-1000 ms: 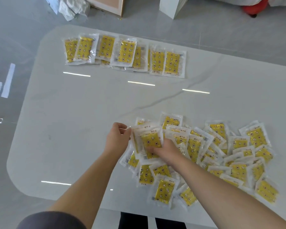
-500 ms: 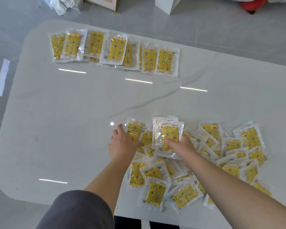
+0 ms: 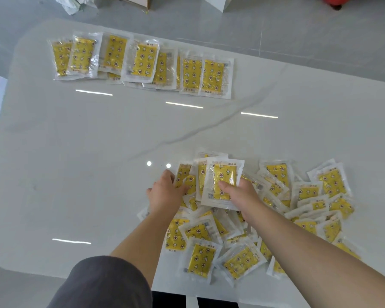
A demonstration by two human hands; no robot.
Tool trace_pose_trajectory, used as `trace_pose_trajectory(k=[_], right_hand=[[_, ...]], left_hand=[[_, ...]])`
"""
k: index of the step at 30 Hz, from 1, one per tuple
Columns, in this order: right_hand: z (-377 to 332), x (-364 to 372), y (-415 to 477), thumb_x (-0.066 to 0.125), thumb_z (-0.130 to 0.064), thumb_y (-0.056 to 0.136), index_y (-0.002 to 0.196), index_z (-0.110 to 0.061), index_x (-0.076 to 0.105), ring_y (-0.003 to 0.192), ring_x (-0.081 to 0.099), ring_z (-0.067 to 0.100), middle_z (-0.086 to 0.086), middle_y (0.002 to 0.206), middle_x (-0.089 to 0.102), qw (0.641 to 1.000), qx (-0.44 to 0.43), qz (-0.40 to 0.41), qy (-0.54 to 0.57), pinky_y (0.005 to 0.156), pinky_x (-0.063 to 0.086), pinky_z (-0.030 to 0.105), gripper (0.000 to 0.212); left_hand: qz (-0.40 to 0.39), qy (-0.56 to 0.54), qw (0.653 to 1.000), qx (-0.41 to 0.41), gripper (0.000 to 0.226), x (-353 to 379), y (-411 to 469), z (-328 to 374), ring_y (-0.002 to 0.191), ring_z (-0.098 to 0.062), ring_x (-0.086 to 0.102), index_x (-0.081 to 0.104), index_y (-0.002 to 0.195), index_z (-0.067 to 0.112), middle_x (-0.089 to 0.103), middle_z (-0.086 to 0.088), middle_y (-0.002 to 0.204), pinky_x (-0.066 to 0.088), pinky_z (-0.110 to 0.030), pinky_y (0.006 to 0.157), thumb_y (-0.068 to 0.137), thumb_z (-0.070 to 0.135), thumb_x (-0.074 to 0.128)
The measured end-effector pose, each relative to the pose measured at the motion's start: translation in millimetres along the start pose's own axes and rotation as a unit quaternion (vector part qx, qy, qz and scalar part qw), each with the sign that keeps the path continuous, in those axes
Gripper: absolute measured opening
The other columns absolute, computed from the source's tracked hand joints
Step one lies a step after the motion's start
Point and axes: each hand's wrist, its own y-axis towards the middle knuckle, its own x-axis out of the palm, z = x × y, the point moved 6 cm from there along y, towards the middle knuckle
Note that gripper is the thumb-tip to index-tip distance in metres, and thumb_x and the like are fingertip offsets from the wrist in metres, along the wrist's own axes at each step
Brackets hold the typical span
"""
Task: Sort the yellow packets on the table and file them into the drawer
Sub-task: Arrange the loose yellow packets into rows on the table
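Observation:
A loose pile of yellow packets in clear wrappers (image 3: 276,210) covers the near right part of the white table (image 3: 80,152). My right hand (image 3: 240,194) grips a small stack of packets (image 3: 222,181), thumb on top, held just above the pile. My left hand (image 3: 167,192) lies on the pile's left edge, fingers reaching onto a packet (image 3: 183,176) there; how they curl is hidden. A tidy overlapping row of packets (image 3: 140,61) lies along the far left of the table. No drawer is in view.
The table's rounded edge (image 3: 20,263) runs near left over grey floor. Crumpled plastic (image 3: 73,3), a wooden frame (image 3: 138,0), a white box (image 3: 218,2) and a red object (image 3: 336,2) sit on the floor beyond the far edge.
My right hand has lifted the stack forward off the pile's middle. My left hand let go of the stack's left edge and came down onto the pile's left side.

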Motion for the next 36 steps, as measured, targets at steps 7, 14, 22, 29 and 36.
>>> trace_pose_trajectory(k=[7,14,22,29,36], right_hand=[[2,-7,-6,0.065,-0.040,0.091,0.146,-0.005,0.033,0.133,0.041,0.031,0.007,0.142,0.043,0.999,0.014,0.013,0.044,0.106,0.034,0.045,0.073],[-39,1,0,0.064,-0.039,0.091,0.139,-0.012,0.044,0.124,0.050,0.028,0.006,0.137,0.053,0.995,-0.035,0.045,0.078,0.095,0.039,0.039,0.058],[-175,-4,51,0.062,-0.023,0.094,0.125,-0.018,0.056,0.102,0.060,0.017,-0.004,0.112,0.064,0.975,-0.153,0.108,0.122,0.084,0.041,0.028,0.031],[-243,-5,95,0.065,-0.022,0.091,0.113,-0.020,0.058,0.093,0.061,0.017,-0.003,0.105,0.064,0.965,-0.213,0.123,0.092,0.081,0.043,0.027,0.023],[-249,-26,108,0.061,-0.021,0.092,0.107,-0.015,0.062,0.089,0.062,0.019,-0.001,0.101,0.067,0.948,-0.255,0.190,0.021,0.068,0.045,0.026,0.017]], left_hand=[[0.016,-0.112,0.994,-0.006,0.015,-42,2,-8,0.070,-0.014,0.058,0.059,0.094,0.012,0.064,-0.002,0.084,0.042,-0.024,0.053,0.092,0.026,0.063],[0.071,-0.233,0.970,-0.015,0.011,-110,38,-1,0.085,-0.020,0.066,0.062,0.099,0.019,0.069,0.003,0.089,0.051,-0.032,0.072,0.089,0.024,0.066],[0.087,-0.243,0.963,0.077,0.029,-153,121,99,0.090,-0.020,0.067,0.063,0.104,0.018,0.070,0.002,0.096,0.056,-0.043,0.083,0.080,0.028,0.075],[0.142,-0.134,0.971,0.138,0.043,-155,165,174,0.095,-0.022,0.057,0.054,0.120,0.008,0.060,-0.002,0.104,0.046,-0.035,0.076,0.088,0.034,0.067],[0.242,-0.117,0.954,0.130,0.023,-168,167,183,0.080,-0.025,0.046,0.049,0.102,0.008,0.050,-0.005,0.088,0.035,-0.034,0.067,0.101,0.030,0.042]])
